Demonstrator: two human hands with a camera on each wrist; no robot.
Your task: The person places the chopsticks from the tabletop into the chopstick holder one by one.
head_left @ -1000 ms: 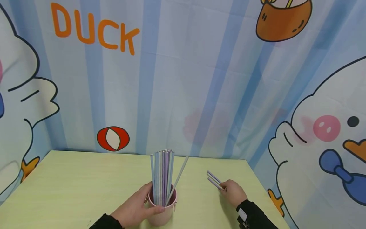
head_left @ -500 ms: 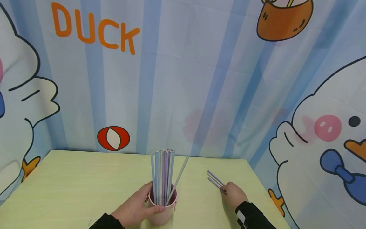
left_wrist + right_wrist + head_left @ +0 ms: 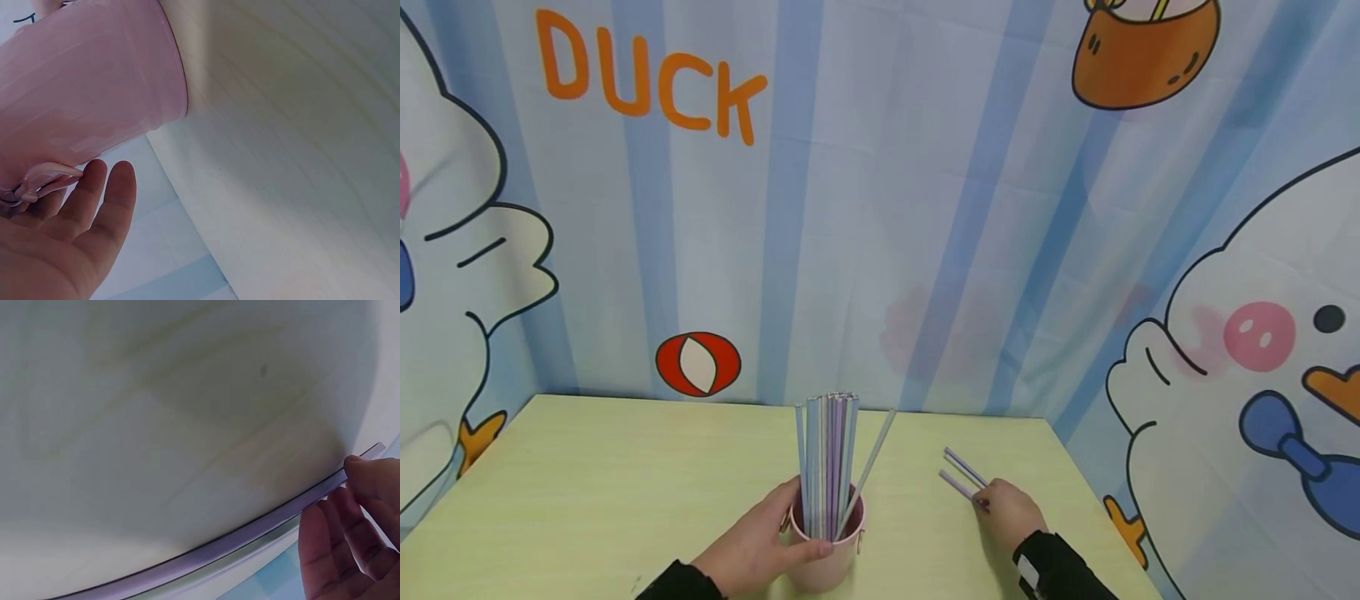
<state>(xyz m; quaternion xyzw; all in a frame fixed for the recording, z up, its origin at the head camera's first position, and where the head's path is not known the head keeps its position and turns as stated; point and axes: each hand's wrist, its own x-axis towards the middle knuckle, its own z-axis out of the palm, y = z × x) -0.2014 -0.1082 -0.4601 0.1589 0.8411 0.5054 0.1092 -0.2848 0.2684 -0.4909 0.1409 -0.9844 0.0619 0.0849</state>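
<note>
In the head view my left hand [image 3: 767, 537] holds a small pink bucket [image 3: 822, 571] by its side, thumb across the front near the rim. In the left wrist view the fingers lie beside a bow-shaped side piece [image 3: 47, 178] of the bucket [image 3: 106, 69]. A bunch of blue, white and purple drinking straws [image 3: 829, 462] stands upright in it, with one pale straw [image 3: 872, 454] leaning right. To the right, my right hand [image 3: 1011, 512] pinches a purple straw [image 3: 957, 485] low over the table. Other straws [image 3: 966, 467] lie just beyond it, partly hidden by the hand.
The pale yellow table [image 3: 647, 475] ends at a back edge against a blue striped curtain [image 3: 865, 208] with duck drawings. Another curtain panel [image 3: 1225, 467] borders the table's right side.
My right hand has shifted slightly, and the lower purple straw has moved left and nearer, apart from the others. The left hand and bucket have stayed put.
</note>
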